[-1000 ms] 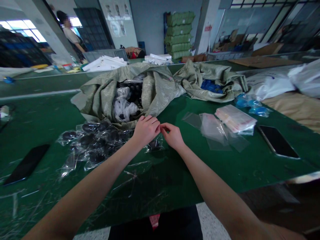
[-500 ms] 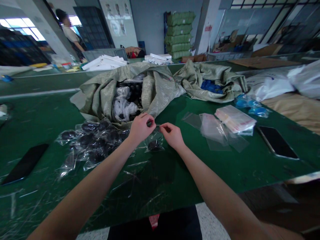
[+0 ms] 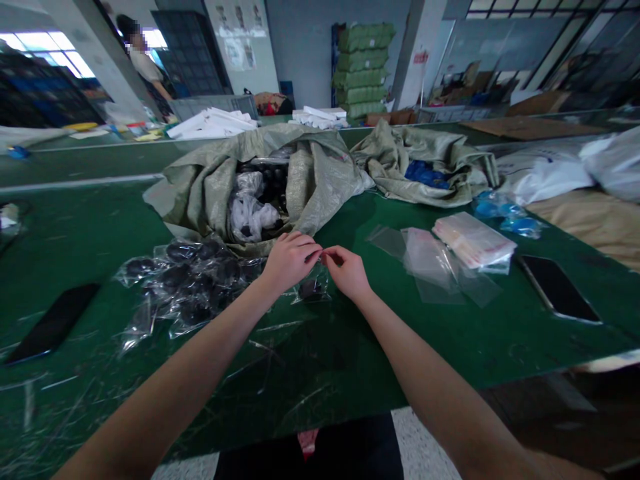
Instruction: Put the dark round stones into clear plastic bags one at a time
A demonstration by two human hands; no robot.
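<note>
On the green table, a clear plastic bag (image 3: 311, 289) with a dark round item inside lies below my hands. My left hand (image 3: 291, 259) is closed at the bag's upper edge, thumb and fingertips pinched together. Close beside it, my right hand (image 3: 349, 272) pinches the same edge, its fingertips almost touching the left ones. The exact kind of the dark item cannot be made out. To the left lies a heap of bagged black items (image 3: 190, 280) in clear plastic.
An open woven sack (image 3: 320, 180) with black items stands behind my hands; another sack (image 3: 380, 157) holds blue items. Flat clear bags (image 3: 473, 240) lie at right. One phone (image 3: 560, 287) lies right, a dark phone-like slab (image 3: 53, 323) left. A person (image 3: 145, 67) stands far back.
My left hand has slid right along the bag's edge to meet my right hand, and its fingers have flattened. The right hand stays nearly in place.
</note>
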